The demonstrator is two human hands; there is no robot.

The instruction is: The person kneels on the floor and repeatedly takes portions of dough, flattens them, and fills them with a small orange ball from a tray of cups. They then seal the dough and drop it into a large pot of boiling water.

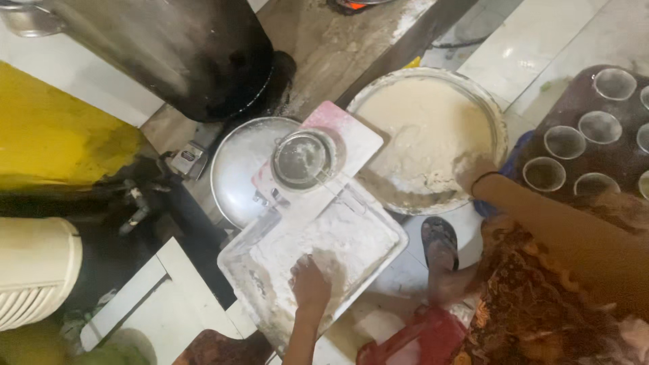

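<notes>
Far left, a yellow slab [61, 135] sits above a ribbed cream-coloured casing [34, 274], and a big blackened pot [182, 54] looms over the top of the view. Moving in, a round metal lid [236, 169] lies flat on the floor, and a small round sieve [303, 159] dusted with flour rests on a pink-edged white board [351, 132], overlapping the lid's right rim.

Just below that, the rectangular white tray [247, 270] is spread with white flour [338, 236]. The left hand [311, 284] is down in it, palm pressed onto the flour near the tray's lower edge, fingers [318, 260] close together and coated in white; they grip nothing that I can see.

Across to the right, the wide round basin [497, 122] holds a pale mass of flour [426, 128]. The right hand [473, 172] is dug into it at the basin's lower right side, fingers buried in the flour, so whether they are spread or closed I cannot tell. A dark band circles that wrist.

Below the basin, a sandalled foot [441, 247] stands on the tiled floor beside a red object [419, 338]. Far right, a dark tray [574, 94] carries rows of small clear cups [564, 142], standing upright and well apart from both hands.
</notes>
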